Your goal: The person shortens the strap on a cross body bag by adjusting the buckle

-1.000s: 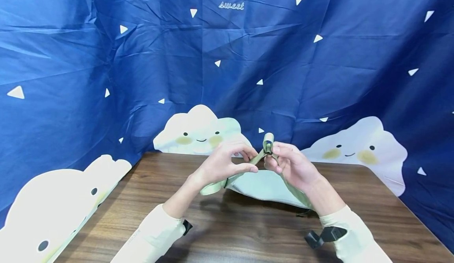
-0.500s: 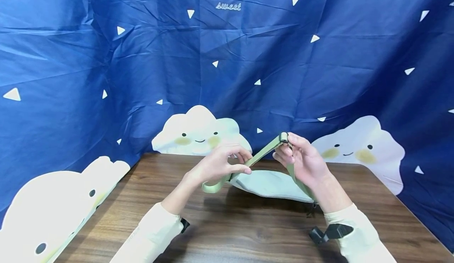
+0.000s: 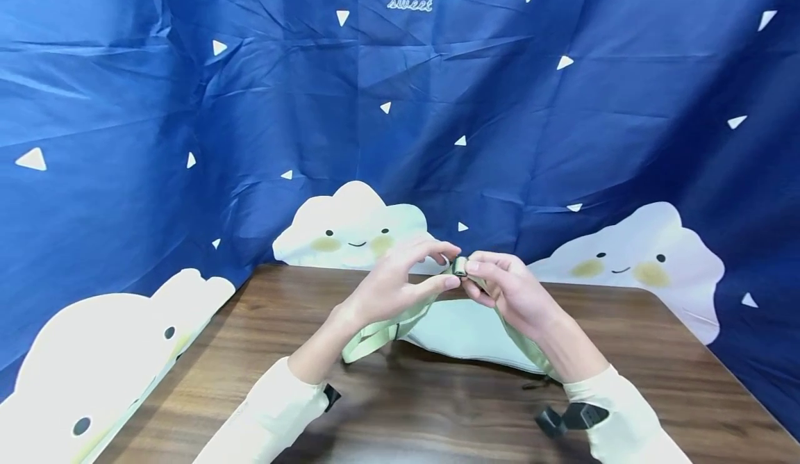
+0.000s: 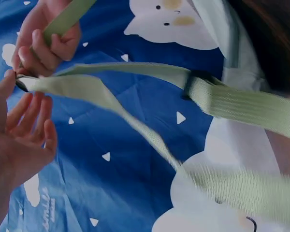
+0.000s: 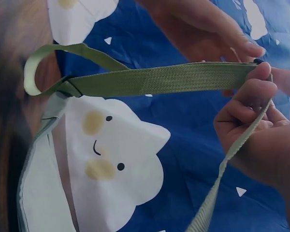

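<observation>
Currently the right hand (image 3: 514,289) pinches the buckle (image 3: 460,267) right beside the thumb and forefinger of the left hand (image 3: 389,285); whether those grip too, I cannot tell. The strap (image 5: 164,79) slopes down and leftward toward the bag (image 3: 471,332).

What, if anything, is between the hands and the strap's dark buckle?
Nothing visible. The right hand pinches the strap at the buckle; the left hand is close beside it, though contact is unclear.
</observation>
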Demonstrator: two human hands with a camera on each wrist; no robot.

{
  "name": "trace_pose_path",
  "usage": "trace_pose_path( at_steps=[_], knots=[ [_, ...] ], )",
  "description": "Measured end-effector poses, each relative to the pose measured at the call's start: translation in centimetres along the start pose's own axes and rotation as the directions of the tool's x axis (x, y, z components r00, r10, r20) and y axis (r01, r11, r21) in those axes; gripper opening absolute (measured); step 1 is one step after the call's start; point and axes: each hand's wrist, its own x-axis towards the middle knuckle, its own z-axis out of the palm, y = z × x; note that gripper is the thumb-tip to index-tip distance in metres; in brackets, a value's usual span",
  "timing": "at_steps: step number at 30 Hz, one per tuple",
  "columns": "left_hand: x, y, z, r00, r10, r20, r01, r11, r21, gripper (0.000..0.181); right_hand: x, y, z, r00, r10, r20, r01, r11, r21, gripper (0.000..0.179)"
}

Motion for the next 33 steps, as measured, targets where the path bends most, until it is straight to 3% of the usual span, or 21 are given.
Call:
trace_pose_path(
  at_steps=[7, 12, 16, 22, 28, 33],
  knots=[
    [0.0, 0.8, -0.2, 0.999, -0.035, -0.017, 0.034, 0.998, -0.045, 0.028, 0.0, 0.5, 0.2, 0.998, 0.013, 0.069, -0.013, 1.0, -0.002, 0.02],
    [-0.1, 0.8, -0.4, 0.999, -0.039, -0.03, 0.037, 0.999, -0.035, 0.025, 0.0, 0.6, -0.7, 0.998, 0.028, 0.053, -0.029, 0.999, 0.021, 0.019],
    [-0.1, 0.8, -0.5, 0.999, -0.035, -0.037, 0.034, 0.999, -0.03, 0.023, -0.1, 0.6, -1.4, 0.998, 0.037, 0.055, -0.035, 0.999, -0.042, 0.017],
    [-0.2, 0.5, -0.5, 0.999, -0.023, -0.022, 0.022, 1.0, -0.022, 0.024, -0.2, 0.5, -2.0, 0.996, 0.03, 0.085, -0.016, 0.987, -0.162, 0.016],
    [-0.1, 0.1, -0.4, 0.999, 0.042, -0.004, -0.042, 0.999, -0.028, 0.025, -0.2, 0.5, -1.8, 0.993, 0.028, 0.118, -0.007, 0.983, -0.182, 0.015],
    [0.0, 0.1, -0.2, 0.999, 0.026, 0.032, -0.025, 0.999, -0.033, 0.025, -0.1, 0.7, -1.7, 0.989, 0.0, 0.147, 0.025, 0.985, -0.169, 0.013]
  ],
)
